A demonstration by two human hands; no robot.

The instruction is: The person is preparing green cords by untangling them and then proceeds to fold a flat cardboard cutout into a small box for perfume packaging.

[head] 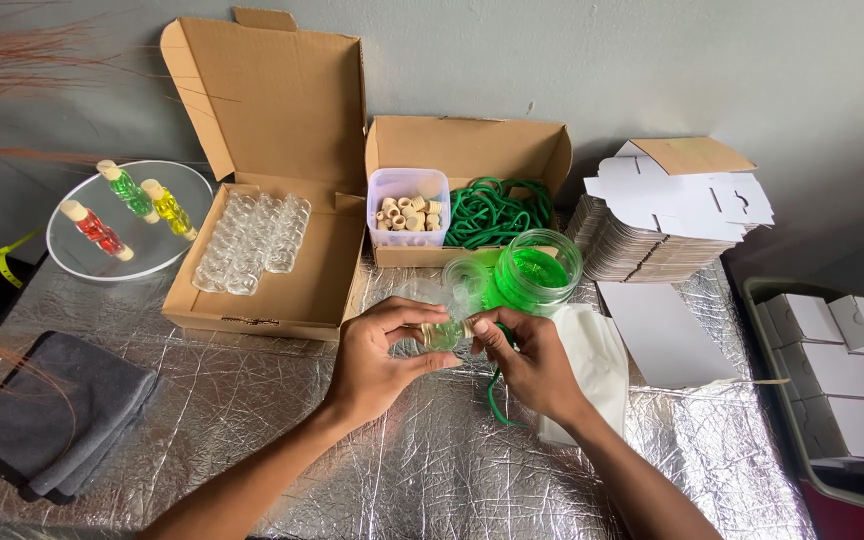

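Green-tinted liquid filled the small glass bottle (441, 335) that the left hand (377, 360) gripped between curled thumb and fingers above the middle of the foil-covered bench (252, 430), while the right hand (532, 368) pinched at the bottle's end, a green cord (494, 395) trailing beneath it. Both forearms angled in from the near edge, with bare foil open to the left and an open green jar (537, 270), a cardboard box (262, 260) and a white cloth (597, 365) crowding close behind and right.
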